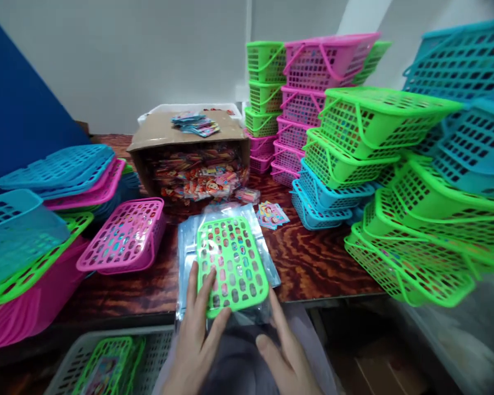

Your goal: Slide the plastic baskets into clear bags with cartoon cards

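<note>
In front of me a green plastic basket with a slotted lid (232,263) lies on clear plastic bags (188,236) at the table's front edge. Colourful contents show through the slots. My left hand (197,329) rests at the basket's near left corner, fingers stretched over the lid's edge. At the near right corner is my right hand (284,351), its fingers extended along the side and the thumb apart. Neither hand is wrapped round anything. The basket's underside is hidden.
A pink lidded basket (125,236) stands left, beside stacked blue lids (61,167) and nested baskets (41,296). An open carton (156,131) of small packets is behind. Cards (271,214) lie right, near tall basket stacks (333,164). A grey crate (156,351) sits below the table.
</note>
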